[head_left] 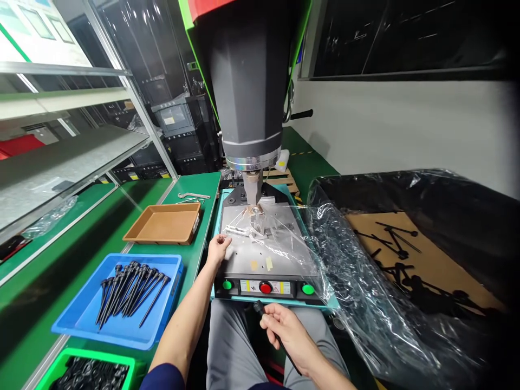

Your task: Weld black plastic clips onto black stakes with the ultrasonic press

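Note:
My left hand (217,248) rests on the left edge of the grey machine base plate (247,262), fingers curled against the plate with nothing in them. My right hand (286,331) is over my lap, below the machine's front panel, fingers closed round a thin black rod (260,310) with a round head that points up-left. The press horn (254,189) stands down on the fixture at the back of the plate. A clear plastic sheet (276,238) lies over the plate's middle and right.
A blue tray (93,317) holds several black rods. Behind it is a brown tray (162,225); a green bin (87,374) of black parts sits at the bottom left. A plastic-lined box (406,254) with black rods stands right. Green and red buttons (266,287) front the machine.

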Tool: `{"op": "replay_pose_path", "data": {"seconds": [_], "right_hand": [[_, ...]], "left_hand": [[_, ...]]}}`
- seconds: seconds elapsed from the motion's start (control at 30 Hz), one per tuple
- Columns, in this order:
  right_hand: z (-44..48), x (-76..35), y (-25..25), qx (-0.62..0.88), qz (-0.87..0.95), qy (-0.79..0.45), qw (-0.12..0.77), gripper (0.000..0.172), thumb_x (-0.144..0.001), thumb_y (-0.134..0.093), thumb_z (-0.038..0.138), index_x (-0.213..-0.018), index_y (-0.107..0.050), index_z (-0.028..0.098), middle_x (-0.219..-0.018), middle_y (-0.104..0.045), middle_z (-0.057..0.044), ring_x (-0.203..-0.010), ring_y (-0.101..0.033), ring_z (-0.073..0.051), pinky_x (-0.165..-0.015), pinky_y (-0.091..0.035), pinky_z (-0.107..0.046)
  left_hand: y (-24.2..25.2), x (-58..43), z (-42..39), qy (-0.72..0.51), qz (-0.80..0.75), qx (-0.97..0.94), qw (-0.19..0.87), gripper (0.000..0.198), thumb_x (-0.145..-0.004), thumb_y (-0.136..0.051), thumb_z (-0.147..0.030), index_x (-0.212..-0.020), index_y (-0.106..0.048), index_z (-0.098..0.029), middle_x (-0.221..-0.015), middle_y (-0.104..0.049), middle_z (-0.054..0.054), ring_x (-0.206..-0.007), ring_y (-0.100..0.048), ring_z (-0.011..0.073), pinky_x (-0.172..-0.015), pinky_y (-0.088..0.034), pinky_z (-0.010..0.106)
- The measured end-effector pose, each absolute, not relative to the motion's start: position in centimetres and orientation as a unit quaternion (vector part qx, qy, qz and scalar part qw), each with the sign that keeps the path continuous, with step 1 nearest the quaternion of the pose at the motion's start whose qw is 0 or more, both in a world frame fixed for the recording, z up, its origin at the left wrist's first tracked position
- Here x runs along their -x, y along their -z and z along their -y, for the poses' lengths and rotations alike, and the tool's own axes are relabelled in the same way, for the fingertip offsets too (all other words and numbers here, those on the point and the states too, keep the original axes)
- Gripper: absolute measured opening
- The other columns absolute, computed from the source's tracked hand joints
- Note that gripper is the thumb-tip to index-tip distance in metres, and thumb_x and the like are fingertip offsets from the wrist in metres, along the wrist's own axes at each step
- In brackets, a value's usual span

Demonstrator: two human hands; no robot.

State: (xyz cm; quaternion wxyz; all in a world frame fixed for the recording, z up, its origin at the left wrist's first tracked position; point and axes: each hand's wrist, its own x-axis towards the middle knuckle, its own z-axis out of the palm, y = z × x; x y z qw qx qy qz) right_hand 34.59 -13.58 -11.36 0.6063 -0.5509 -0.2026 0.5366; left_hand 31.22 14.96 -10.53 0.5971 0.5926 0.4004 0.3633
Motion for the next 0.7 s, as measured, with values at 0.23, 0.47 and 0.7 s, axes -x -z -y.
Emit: {"op": "replay_pose_path", "data": {"seconds": [0.23,0.47,0.7], "right_hand": [[13.4,-35.0,12.2,0.549,0.167,-0.532,0.623,0.042,-0.075,-0.065,0.050,-0.099,-0.055,0.016,-0.074,-0.060,-0.001,-0.050,-0.049,-0.009,-0.043,-0.033,-0.022],[7.5,-35.5,12.6,0.455,0.200,-0.585,0.641,0.033,-0.071,-0.070,0.035,-0.093,-0.053,0.017,-0.082,-0.061,-0.001,-0.051,-0.051,-0.007,-0.042,-0.032,-0.019],[-1.2,-39.0,11.0,0.466,0.208,-0.468,0.722,0.047,-0.074,-0.064,0.054,-0.106,-0.055,0.021,-0.082,-0.060,-0.001,-0.047,-0.043,-0.006,-0.038,-0.022,-0.016]], "left_hand": [[9.1,-30.2,-13.9,-0.324,-0.364,-0.521,0.701,0.027,-0.062,-0.073,-0.033,-0.063,-0.054,-0.015,-0.071,-0.064,0.005,-0.069,-0.064,0.0165,-0.069,-0.051,0.029],[5.8,-29.3,-10.8,-0.228,-0.316,-0.337,0.857,0.012,-0.070,-0.060,-0.023,-0.075,-0.059,-0.012,-0.090,-0.069,0.013,-0.073,-0.071,0.0198,-0.055,-0.055,0.023],[3.8,-28.7,-9.5,-0.212,-0.264,-0.213,0.916,0.009,-0.074,-0.054,-0.012,-0.065,-0.057,-0.011,-0.082,-0.071,0.013,-0.062,-0.069,0.0155,-0.051,-0.055,0.019]]}}
